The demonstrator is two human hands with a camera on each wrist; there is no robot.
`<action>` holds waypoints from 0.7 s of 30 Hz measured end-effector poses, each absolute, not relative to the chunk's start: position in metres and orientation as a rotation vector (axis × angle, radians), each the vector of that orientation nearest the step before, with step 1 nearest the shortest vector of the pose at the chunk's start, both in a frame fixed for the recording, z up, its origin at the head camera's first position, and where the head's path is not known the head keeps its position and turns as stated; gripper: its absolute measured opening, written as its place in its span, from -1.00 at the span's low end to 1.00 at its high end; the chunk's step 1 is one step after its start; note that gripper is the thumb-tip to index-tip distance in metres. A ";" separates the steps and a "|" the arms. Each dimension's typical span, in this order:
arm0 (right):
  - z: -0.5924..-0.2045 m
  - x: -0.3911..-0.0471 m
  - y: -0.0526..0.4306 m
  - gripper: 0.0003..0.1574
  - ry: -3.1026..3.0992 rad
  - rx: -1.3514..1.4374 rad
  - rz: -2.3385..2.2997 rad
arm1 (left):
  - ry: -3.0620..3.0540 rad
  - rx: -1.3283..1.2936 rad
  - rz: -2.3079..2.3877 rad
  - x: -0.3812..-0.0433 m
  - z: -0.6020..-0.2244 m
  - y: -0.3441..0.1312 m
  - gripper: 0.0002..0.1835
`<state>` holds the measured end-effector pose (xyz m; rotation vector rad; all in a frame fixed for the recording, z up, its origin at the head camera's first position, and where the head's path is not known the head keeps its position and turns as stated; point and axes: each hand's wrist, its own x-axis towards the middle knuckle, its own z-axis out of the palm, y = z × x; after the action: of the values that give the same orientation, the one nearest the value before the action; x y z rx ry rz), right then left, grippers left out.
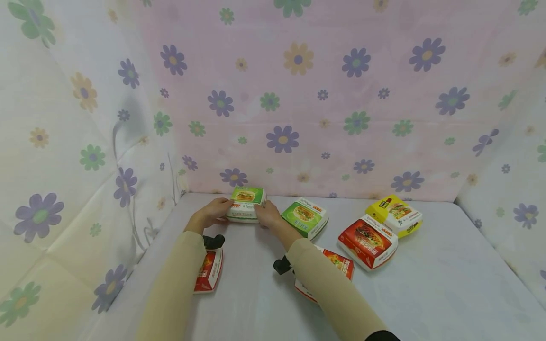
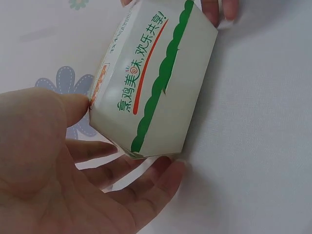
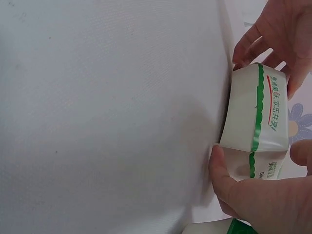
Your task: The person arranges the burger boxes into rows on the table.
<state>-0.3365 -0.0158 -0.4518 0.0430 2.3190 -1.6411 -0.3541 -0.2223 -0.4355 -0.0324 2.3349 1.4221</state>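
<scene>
A green and white burger box (image 1: 246, 196) is held between both hands near the back of the table. My left hand (image 1: 211, 214) grips its left end, the thumb at the upper edge and the fingers curled under the lower one, as the left wrist view shows. At the opposite end my right hand (image 1: 269, 215) grips the box with thumb and fingers spread around the side. In the right wrist view, the box's white side (image 3: 246, 109) with a wavy green stripe faces the camera.
Right of the hands lies a second green box (image 1: 304, 217). Farther right, a red box (image 1: 368, 240) touches a yellow one (image 1: 397, 214). Another red box (image 1: 341, 261) is partly hidden by the right sleeve, and one more red box (image 1: 211, 270) by the left. A flowered curtain (image 1: 298, 113) stands behind.
</scene>
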 end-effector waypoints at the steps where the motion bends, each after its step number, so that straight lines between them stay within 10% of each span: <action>1: -0.452 -0.336 -0.016 -0.34 2.323 0.051 -1.632 | 2.333 -0.027 1.417 -0.353 -0.435 -0.223 -0.36; 21: -0.429 -0.310 -0.006 -0.27 2.364 -0.041 -1.496 | 2.542 0.207 0.947 -0.328 -0.399 -0.245 -0.18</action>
<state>-0.3100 -0.0064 -0.4287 -0.0407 2.3642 -1.4959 -0.3280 -0.2447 -0.3992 0.2066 2.5419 0.9472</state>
